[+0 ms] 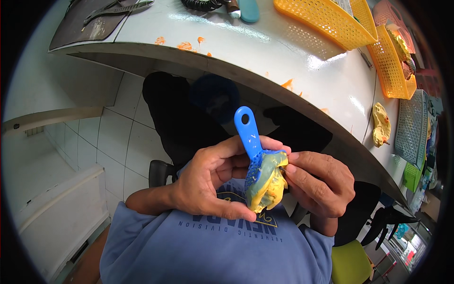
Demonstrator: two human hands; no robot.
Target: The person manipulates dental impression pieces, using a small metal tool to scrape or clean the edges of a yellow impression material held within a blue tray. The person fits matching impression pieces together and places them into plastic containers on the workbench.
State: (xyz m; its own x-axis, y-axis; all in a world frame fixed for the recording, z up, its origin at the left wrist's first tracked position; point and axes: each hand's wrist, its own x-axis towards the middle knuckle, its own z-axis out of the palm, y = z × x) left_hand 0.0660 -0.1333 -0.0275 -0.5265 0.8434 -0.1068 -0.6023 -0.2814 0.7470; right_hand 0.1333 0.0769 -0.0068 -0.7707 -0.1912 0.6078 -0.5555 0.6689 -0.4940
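Note:
Held upright in front of my shirt is a blue perforated impression tray (pixel 248 132) with a long handle and a hole at its top, filled with yellow and greyish-green putty (pixel 267 184). My left hand (pixel 203 182) is curled round it, thumb at its lower end. My right hand (pixel 321 182) is pinched at the putty's right edge; whatever is between those fingertips is too small to make out.
A curved white desk (pixel 213 33) arches ahead, bearing pliers (pixel 109 14) at left, yellow baskets (pixel 326 26), a grey-blue basket (pixel 409 128) and a putty piece (pixel 380 124) at right. A blue bin (pixel 215 94) is beneath. An olive seat (pixel 350 262) stands at lower right.

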